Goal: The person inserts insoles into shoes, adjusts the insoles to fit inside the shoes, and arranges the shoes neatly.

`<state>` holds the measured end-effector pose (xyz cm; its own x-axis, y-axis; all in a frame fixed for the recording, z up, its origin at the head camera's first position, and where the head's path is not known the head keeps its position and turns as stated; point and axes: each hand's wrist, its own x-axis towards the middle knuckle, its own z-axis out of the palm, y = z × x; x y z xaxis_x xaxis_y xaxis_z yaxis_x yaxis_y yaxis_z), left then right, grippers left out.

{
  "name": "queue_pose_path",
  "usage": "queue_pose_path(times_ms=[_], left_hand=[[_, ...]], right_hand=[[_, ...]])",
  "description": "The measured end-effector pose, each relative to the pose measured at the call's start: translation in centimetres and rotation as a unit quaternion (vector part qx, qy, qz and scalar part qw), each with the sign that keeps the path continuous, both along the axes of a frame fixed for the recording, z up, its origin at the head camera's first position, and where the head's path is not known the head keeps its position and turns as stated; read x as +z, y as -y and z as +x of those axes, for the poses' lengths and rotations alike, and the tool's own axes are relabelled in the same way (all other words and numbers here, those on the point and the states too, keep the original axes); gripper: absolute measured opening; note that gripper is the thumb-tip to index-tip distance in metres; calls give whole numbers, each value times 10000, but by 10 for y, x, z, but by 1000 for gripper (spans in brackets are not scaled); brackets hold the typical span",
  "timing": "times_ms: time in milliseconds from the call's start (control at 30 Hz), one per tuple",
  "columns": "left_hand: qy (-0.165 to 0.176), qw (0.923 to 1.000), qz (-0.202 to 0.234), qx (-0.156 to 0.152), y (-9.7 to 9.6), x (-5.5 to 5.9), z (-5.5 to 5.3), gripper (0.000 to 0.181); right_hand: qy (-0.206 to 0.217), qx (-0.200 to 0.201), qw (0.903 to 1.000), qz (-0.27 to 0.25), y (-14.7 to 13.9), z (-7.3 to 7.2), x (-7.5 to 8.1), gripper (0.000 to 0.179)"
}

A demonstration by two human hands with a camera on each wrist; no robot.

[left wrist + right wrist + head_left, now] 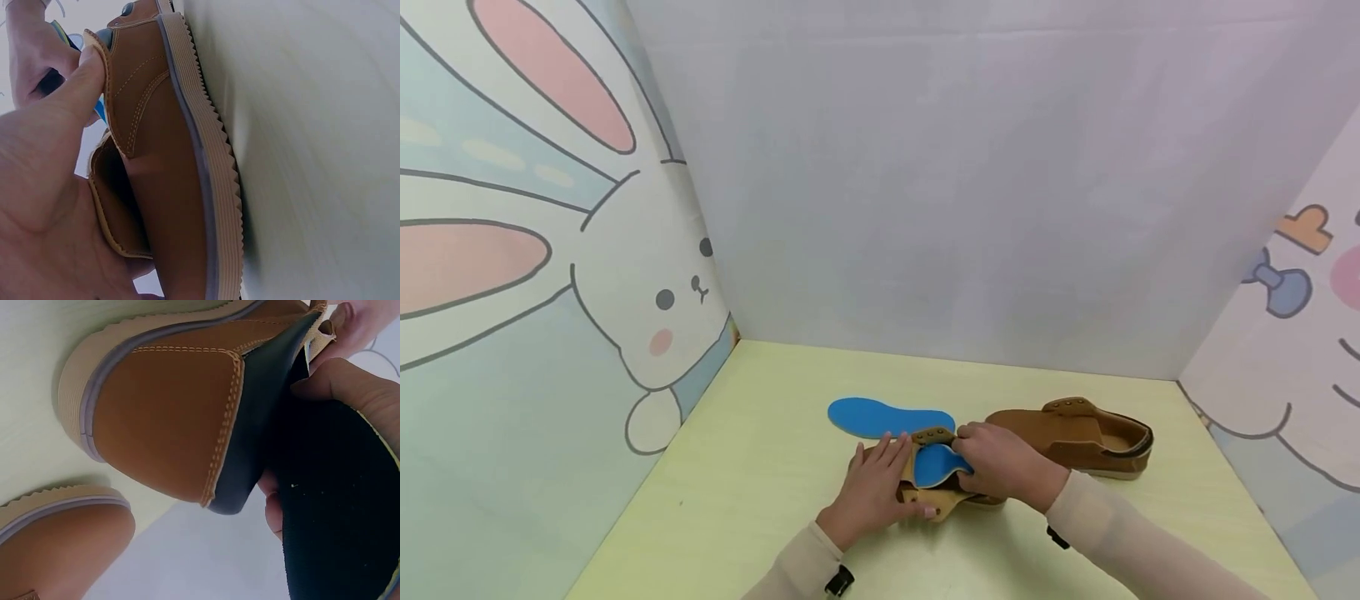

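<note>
Currently your right hand (1002,462) pinches one end of the blue insole (929,467); the other end lies inside the shoe (178,187), which your left hand (872,490) grips across the flaps (933,435). Best practice: hold those flaps apart, guide the insole level, avoid creasing

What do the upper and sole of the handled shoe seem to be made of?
The upper looks like smooth, low-sheen leather, perhaps imitation: even surface, stitched seams. The sole seems matte rubber or plastic, by its ridged side and toothed edge.
</note>
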<state>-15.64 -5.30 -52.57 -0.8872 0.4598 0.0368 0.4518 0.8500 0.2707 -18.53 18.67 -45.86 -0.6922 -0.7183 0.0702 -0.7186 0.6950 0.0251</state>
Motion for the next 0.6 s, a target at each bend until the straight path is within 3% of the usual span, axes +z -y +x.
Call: queue_pose_path(times_ms=[333,600], left_hand=[[106,9999,-53,14,-1,2,-3,113],[47,10000,-6,-32,0,0,-2,111]], right_hand=[[151,20,9999,23,10,-6,-10,20],[4,92,9999,61,16,-8,-18,26]])
